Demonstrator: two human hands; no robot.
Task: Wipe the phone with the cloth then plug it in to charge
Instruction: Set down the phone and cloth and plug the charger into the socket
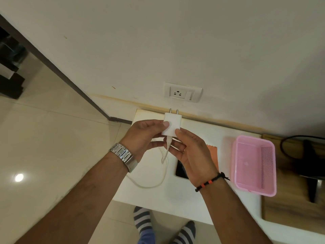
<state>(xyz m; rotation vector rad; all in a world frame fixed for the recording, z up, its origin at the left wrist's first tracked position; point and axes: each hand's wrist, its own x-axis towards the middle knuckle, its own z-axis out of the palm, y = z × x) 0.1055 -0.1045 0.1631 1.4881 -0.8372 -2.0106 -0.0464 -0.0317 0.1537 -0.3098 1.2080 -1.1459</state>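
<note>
With both my left hand [146,132] and right hand [191,150] pinching the charger [171,125], its pins could miss the socket [178,93] if I tilt it.

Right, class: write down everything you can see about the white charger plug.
The charger plug is a small white block, smooth like plastic, with two metal pins pointing up towards the wall socket, not yet in it. Both hands hold it above the white table: left hand at its side, right hand at its lower corner. A white cable hangs from its base.
</note>
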